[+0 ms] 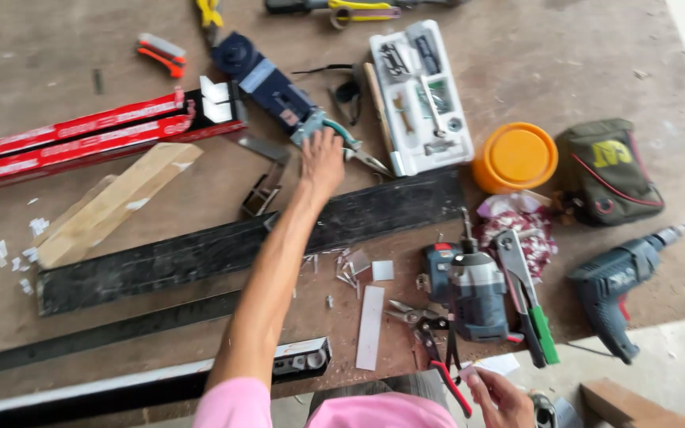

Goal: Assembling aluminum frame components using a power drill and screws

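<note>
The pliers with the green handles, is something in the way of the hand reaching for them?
Nothing visible is. The left hand already lies on the green-handled pliers, beside the blue power tool. The long black bar runs under the outstretched forearm, not between hand and pliers.

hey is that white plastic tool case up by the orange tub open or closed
Open. The white tool case lies flat on the table with its inside facing up, small bits and tools showing in their moulded slots.

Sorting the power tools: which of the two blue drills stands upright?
The cordless drill near the table's front edge stands on end, beside the red-handled snips. The other drill lies on its side, far right.
</note>
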